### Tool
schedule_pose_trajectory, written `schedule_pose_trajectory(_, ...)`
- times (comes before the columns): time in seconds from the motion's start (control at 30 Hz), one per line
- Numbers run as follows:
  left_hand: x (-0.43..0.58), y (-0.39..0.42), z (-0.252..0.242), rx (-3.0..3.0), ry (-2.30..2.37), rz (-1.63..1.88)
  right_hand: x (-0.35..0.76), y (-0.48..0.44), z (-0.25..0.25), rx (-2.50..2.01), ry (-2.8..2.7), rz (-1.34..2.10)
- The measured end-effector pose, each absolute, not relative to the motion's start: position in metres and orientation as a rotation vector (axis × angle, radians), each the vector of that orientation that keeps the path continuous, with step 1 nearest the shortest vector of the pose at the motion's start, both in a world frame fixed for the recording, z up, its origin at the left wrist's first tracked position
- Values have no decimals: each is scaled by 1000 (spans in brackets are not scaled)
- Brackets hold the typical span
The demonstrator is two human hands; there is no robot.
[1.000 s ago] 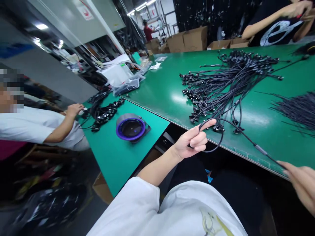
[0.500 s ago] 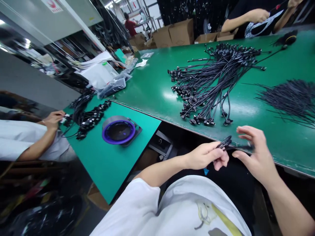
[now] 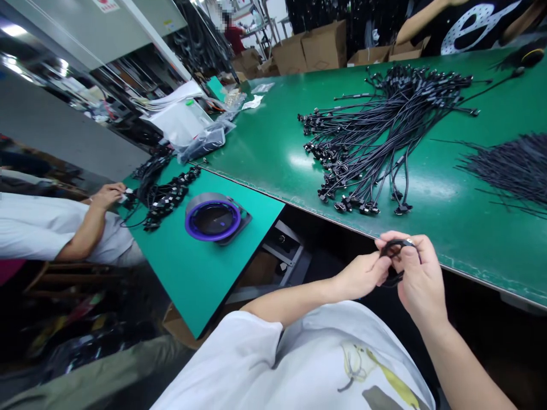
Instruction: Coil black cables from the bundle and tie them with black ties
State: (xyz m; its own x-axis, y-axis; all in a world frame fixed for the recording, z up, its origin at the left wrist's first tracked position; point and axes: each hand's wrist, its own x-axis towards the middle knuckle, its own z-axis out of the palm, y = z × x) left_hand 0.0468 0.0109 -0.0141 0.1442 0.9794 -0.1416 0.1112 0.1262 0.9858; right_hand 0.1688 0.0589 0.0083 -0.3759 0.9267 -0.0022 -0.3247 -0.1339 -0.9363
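A black cable (image 3: 392, 244), bent into a loop, is held between my two hands just off the front edge of the green table. My left hand (image 3: 363, 274) pinches the loop's left side with thumb and fingers. On the other side, my right hand (image 3: 421, 276) is closed round the cable, its thumb near a small shiny end. The fingers partly hide the lower part of the loop. Beyond my hands, a large pile of black cables with plugs (image 3: 376, 131) lies spread on the table.
A bundle of thin black ties (image 3: 513, 168) lies at the right of the green table (image 3: 273, 136). Left, a lower green board (image 3: 200, 285) carries a purple-rimmed round device (image 3: 213, 221) and more cables (image 3: 171, 196), handled by a co-worker's hand (image 3: 106, 196). Another person stands across the table.
My right hand, spread apart before, has come in to the left and closed on the cable. The cable now forms an open loop between both hands. The view has shifted slightly.
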Motion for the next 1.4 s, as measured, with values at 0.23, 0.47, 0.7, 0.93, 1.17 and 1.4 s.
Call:
schedule_pose_trajectory(0.23,32,8,-12,1437,980,660,168,60,12,-725,-951,1941)
schedule_pose_trajectory(0.47,43,5,-16,1186,925,776,176,66,11,-600,-1040,1955)
schedule_pose_trajectory(0.7,52,10,-8,630,565,814,185,86,12,-669,-931,1979)
schedule_pose_trajectory(0.93,64,22,-11,307,490,686,195,87,17,-614,-1039,1863)
schedule_pose_trajectory(1.17,82,27,-11,470,698,701,245,97,17,-543,-1622,1756)
schedule_pose_trajectory(1.4,64,35,-15,756,1113,829,462,209,26,-1609,-1893,118)
